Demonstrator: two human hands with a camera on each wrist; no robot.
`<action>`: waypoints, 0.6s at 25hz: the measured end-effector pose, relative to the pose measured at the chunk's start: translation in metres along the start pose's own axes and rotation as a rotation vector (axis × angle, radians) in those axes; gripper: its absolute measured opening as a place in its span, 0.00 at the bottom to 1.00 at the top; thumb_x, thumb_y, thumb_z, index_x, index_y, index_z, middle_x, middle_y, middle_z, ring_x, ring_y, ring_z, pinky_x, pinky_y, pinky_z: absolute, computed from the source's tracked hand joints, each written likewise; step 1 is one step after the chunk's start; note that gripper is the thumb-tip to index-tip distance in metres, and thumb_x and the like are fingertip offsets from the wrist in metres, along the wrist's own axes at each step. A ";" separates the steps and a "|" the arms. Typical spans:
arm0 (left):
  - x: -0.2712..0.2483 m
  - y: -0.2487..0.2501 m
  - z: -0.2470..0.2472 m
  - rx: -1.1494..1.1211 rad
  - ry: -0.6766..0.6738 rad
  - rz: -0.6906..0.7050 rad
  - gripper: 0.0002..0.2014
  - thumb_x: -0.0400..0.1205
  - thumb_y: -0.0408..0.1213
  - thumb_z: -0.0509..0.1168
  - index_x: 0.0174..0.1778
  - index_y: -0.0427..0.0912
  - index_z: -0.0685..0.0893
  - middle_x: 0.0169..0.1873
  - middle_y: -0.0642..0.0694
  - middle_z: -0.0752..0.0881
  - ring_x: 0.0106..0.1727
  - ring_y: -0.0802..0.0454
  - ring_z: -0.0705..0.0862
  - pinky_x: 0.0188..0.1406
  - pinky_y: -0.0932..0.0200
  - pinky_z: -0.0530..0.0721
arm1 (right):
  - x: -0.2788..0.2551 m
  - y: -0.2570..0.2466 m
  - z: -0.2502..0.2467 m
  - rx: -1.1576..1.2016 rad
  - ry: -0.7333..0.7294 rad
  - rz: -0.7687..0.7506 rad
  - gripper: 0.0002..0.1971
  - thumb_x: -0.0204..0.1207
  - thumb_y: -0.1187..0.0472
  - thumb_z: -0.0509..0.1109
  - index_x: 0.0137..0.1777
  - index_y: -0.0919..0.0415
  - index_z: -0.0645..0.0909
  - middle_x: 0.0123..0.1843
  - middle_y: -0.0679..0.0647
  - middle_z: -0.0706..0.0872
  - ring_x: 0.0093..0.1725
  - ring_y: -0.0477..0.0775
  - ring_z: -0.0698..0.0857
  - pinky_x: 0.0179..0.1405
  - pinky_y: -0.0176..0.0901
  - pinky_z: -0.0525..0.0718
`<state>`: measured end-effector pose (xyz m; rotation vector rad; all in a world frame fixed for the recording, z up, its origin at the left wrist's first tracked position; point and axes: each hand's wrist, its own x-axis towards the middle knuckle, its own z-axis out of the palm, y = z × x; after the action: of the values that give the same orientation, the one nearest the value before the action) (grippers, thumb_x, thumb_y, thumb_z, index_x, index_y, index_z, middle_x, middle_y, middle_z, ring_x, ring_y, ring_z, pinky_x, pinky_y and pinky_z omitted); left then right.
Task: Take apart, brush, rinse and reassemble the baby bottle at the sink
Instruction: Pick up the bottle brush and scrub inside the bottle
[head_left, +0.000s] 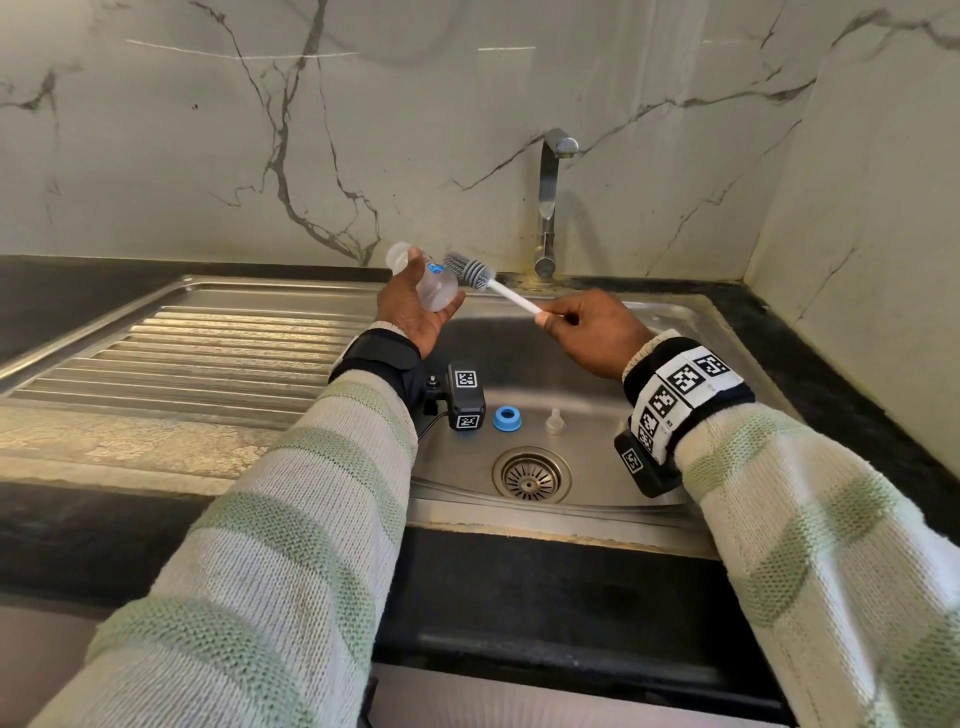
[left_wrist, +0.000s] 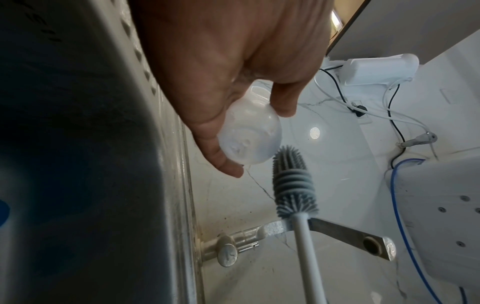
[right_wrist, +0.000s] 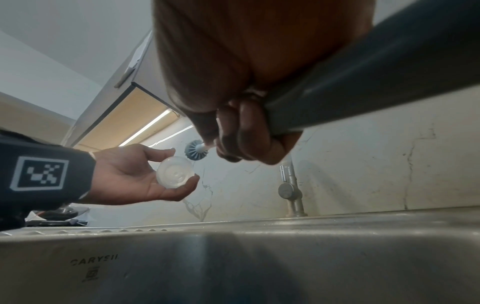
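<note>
Right hand (head_left: 587, 332) pinches brush (head_left: 470, 270) | left hand (head_left: 415, 312) grips bottle (head_left: 434, 286), neck hidden

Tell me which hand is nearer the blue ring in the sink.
Left. The left hand is up holding the bottle, nearly over the blue ring; the right hand, gripping the brush, sits farther to the ring's right.

One bottle (head_left: 422, 278), one brush (head_left: 470, 270), one ring (head_left: 507, 419), one nipple (head_left: 555, 421)

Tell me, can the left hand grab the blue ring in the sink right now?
Probably not yet: the left hand already holds the bottle. The blue ring lies uncovered on the sink floor, so nothing else blocks it.
</note>
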<state>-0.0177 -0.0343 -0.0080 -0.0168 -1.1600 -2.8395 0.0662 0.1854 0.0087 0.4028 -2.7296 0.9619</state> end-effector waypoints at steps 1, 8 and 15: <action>-0.001 0.000 0.000 0.003 -0.010 -0.011 0.15 0.85 0.43 0.66 0.63 0.40 0.76 0.70 0.33 0.78 0.67 0.34 0.81 0.53 0.42 0.88 | -0.001 0.000 0.000 -0.004 0.003 -0.003 0.15 0.85 0.54 0.64 0.67 0.54 0.84 0.38 0.48 0.84 0.34 0.47 0.78 0.31 0.38 0.73; 0.001 -0.004 -0.003 0.006 0.022 -0.027 0.22 0.88 0.44 0.61 0.75 0.36 0.70 0.70 0.31 0.78 0.68 0.31 0.81 0.55 0.36 0.86 | -0.001 -0.003 0.002 -0.005 0.015 -0.015 0.15 0.85 0.54 0.64 0.67 0.55 0.84 0.35 0.44 0.82 0.33 0.45 0.77 0.30 0.36 0.71; -0.003 0.001 0.003 -0.065 0.029 -0.016 0.15 0.84 0.41 0.67 0.62 0.38 0.76 0.64 0.32 0.80 0.62 0.36 0.84 0.52 0.43 0.89 | 0.000 -0.001 0.000 -0.028 -0.001 -0.024 0.15 0.85 0.54 0.64 0.67 0.55 0.84 0.36 0.47 0.84 0.33 0.46 0.78 0.30 0.37 0.73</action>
<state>-0.0143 -0.0328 -0.0056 0.0307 -1.0667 -2.8801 0.0661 0.1845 0.0093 0.4299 -2.7292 0.9164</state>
